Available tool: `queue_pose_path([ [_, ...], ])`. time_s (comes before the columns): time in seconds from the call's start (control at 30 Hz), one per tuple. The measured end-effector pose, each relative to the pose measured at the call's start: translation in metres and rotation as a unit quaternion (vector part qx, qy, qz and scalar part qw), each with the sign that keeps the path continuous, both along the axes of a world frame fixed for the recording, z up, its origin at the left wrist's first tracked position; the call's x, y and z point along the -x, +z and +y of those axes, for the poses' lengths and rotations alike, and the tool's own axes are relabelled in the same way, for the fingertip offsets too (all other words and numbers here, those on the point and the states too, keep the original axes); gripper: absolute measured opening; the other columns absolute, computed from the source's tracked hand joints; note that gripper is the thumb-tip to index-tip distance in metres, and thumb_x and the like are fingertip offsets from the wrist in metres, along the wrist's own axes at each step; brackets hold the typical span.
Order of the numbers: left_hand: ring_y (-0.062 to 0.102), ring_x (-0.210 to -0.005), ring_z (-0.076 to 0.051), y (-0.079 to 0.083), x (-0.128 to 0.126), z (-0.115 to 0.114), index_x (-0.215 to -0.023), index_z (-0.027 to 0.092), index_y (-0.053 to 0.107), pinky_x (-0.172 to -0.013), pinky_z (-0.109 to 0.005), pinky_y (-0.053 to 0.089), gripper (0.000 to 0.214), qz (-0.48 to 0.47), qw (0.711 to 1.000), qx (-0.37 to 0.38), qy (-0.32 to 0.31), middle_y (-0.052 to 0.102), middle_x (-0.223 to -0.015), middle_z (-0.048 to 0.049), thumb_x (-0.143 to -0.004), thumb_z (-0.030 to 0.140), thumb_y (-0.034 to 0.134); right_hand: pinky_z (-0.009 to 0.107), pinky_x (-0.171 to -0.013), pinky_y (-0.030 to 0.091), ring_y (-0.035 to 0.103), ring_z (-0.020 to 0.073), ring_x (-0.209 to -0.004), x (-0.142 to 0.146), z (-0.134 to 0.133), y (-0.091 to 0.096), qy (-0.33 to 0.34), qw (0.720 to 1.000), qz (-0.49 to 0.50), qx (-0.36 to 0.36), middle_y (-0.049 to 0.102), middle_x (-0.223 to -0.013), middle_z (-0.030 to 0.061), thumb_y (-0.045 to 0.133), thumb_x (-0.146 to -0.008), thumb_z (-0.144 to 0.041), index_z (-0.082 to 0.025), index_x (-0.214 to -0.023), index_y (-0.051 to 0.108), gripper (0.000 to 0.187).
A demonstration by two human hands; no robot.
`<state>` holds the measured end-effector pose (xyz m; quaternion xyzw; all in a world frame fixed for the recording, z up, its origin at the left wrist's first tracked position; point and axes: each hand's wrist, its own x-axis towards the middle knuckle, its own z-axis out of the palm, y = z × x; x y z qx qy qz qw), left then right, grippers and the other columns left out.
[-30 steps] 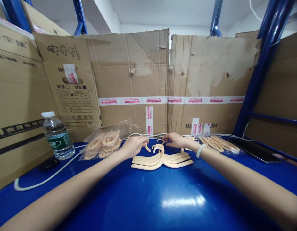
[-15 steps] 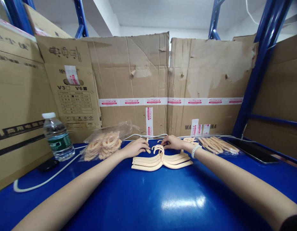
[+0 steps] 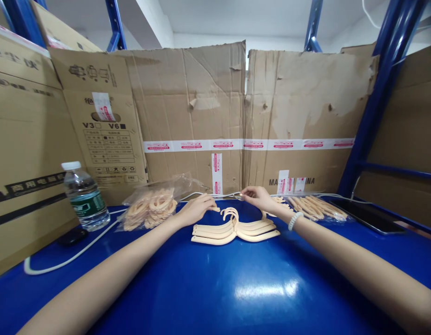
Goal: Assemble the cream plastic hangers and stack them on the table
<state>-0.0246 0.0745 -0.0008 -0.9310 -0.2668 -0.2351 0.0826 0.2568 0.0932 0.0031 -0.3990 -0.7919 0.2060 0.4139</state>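
A stack of beige plastic hangers [image 3: 236,230] lies flat on the blue table [image 3: 215,288], hooks pointing away from me. My left hand [image 3: 196,209] rests just left of the hooks, fingers drawn together on a small beige piece at their tips. My right hand [image 3: 257,197], with a white bead bracelet [image 3: 294,220] on the wrist, hovers behind the hooks. Its fingers are pinched close to the white cable at the back; what they hold is too small to make out.
A clear bag of beige rings [image 3: 150,209] lies left of the hands, and a bag of beige strips [image 3: 316,208] lies right. A water bottle [image 3: 84,197], a white cable [image 3: 69,260] and a dark flat device [image 3: 368,216] sit nearby. Cardboard boxes [image 3: 201,116] wall the back.
My right hand has lifted off the hangers' hooks and drawn back toward the cardboard. My left hand has shifted slightly up and right. The stack has stayed put.
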Motion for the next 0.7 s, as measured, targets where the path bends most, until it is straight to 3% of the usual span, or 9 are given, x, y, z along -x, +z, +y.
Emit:
queue_pose_path([
  [0.17,0.065,-0.080,-0.019,0.006,-0.002,-0.029,-0.100,0.015,0.062,-0.070,-0.030,0.051,0.032,-0.037,0.999,-0.024,0.010,0.068,-0.090,-0.0069,-0.086,0.000,0.037,0.028,-0.060,0.048,0.060,0.0157,-0.063,-0.003,-0.043,0.009,-0.010,0.987,0.147,0.071,0.067,-0.074,0.0064,0.061,-0.078,-0.050,-0.012,-0.092,0.065,0.041],
  [0.27,0.065,-0.069,-0.015,0.004,-0.006,-0.052,-0.101,0.015,0.062,-0.066,-0.026,0.052,0.038,-0.048,0.998,-0.026,-0.021,0.069,-0.088,-0.0059,-0.083,-0.003,0.034,0.028,-0.061,0.050,0.062,0.0146,-0.064,0.001,-0.075,0.008,0.010,0.974,0.195,0.119,0.068,-0.077,0.0076,0.064,-0.078,-0.053,-0.011,-0.097,0.067,0.045],
  [0.4,0.068,-0.073,-0.013,-0.004,-0.015,-0.076,-0.102,0.014,0.063,-0.069,-0.023,0.055,0.037,-0.073,0.994,-0.016,-0.080,0.072,-0.095,-0.0066,-0.087,0.000,0.033,0.027,-0.066,0.051,0.063,0.0134,-0.067,0.013,-0.108,0.000,0.057,0.939,0.284,0.183,0.070,-0.078,0.0070,0.074,-0.073,-0.048,-0.013,-0.094,0.071,0.041],
  [0.53,0.071,-0.084,-0.014,-0.013,-0.021,-0.092,-0.103,0.015,0.064,-0.076,-0.022,0.057,0.029,-0.124,0.987,0.006,-0.104,0.075,-0.096,-0.0065,-0.092,0.005,0.039,0.028,-0.070,0.052,0.064,0.0137,-0.069,0.023,-0.120,-0.010,0.075,0.917,0.329,0.213,0.071,-0.077,0.0050,0.079,-0.071,-0.043,-0.015,-0.094,0.073,0.037],
  [0.7,0.073,-0.082,-0.019,-0.014,-0.029,-0.105,-0.083,0.016,0.066,-0.073,-0.027,0.060,0.008,-0.220,0.972,0.034,-0.082,0.075,-0.086,-0.0077,-0.088,0.016,0.060,0.029,-0.072,0.054,0.067,0.0163,-0.071,0.025,-0.124,-0.020,0.066,0.905,0.341,0.244,0.074,-0.078,0.0062,0.083,-0.066,-0.042,-0.017,-0.093,0.075,0.037],
])
